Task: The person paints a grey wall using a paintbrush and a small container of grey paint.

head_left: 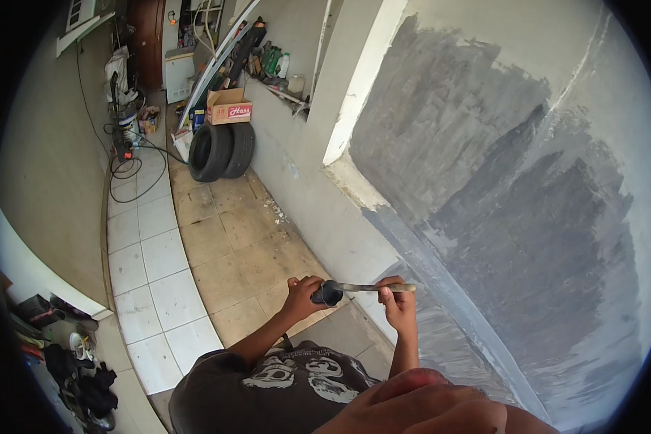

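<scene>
In my left hand (304,294) is a small black cup (328,295), tipped so that its open mouth faces up and to the right. The fingers wrap round its left side. My right hand (399,304) pinches the pale wooden handle of a paintbrush (369,288), held nearly level. Its far end reaches the cup's rim, and the bristles cannot be made out. On the right rises a wall (542,239) with a broad patch of streaky grey coating over a lighter surface. A blue-grey ledge (441,278) runs slantwise below that patch, beside my right hand.
Two black tyres (221,150) lean at the wall ahead, topped by a cardboard box (230,107). A hose or cable (134,173) loops over the white tiles (168,296). Bottles (276,61) crowd a far ledge. Dark items (79,376) lie at the lower left.
</scene>
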Demonstrator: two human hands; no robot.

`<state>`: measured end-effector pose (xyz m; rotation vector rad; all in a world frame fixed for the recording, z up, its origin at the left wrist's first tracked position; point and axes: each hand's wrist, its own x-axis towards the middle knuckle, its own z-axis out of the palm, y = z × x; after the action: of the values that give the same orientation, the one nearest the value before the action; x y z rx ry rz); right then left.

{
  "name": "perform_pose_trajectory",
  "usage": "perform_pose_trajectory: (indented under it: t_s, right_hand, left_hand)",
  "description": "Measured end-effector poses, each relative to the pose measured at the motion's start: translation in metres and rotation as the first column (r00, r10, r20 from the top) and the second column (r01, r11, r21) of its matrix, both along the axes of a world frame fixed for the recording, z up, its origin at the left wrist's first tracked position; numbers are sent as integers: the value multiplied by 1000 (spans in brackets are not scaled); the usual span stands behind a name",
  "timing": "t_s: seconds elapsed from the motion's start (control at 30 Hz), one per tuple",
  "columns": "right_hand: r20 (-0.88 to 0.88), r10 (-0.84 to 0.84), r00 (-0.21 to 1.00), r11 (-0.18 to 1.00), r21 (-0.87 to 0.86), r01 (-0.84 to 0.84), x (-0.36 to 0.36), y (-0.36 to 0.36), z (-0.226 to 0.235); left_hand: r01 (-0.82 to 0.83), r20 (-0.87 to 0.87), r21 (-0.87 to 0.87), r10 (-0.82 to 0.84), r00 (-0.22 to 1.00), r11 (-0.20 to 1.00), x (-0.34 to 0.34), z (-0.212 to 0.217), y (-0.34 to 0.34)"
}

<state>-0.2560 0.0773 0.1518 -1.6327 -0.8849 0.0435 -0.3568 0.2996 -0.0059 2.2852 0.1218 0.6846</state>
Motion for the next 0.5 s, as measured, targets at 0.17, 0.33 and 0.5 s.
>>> perform_pose_trajectory:
  t_s: [0.17, 0.33, 0.5]
  right_hand:
    - [-56, 91, 994, 996, 10, -91, -1, 33, -5]
    - [-91, 72, 993, 993, 97, -63, 2, 43, -7]
    - [-109, 101, 989, 991, 99, -90, 14, 46, -10]
  left_hand:
    - [-50, 21, -75, 51, 998, 996, -16, -12, 13]
    - [-49, -42, -98, 45, 998, 994, -24, -15, 20]
    - [-38, -89, -102, 29, 996, 994, -17, -11, 29]
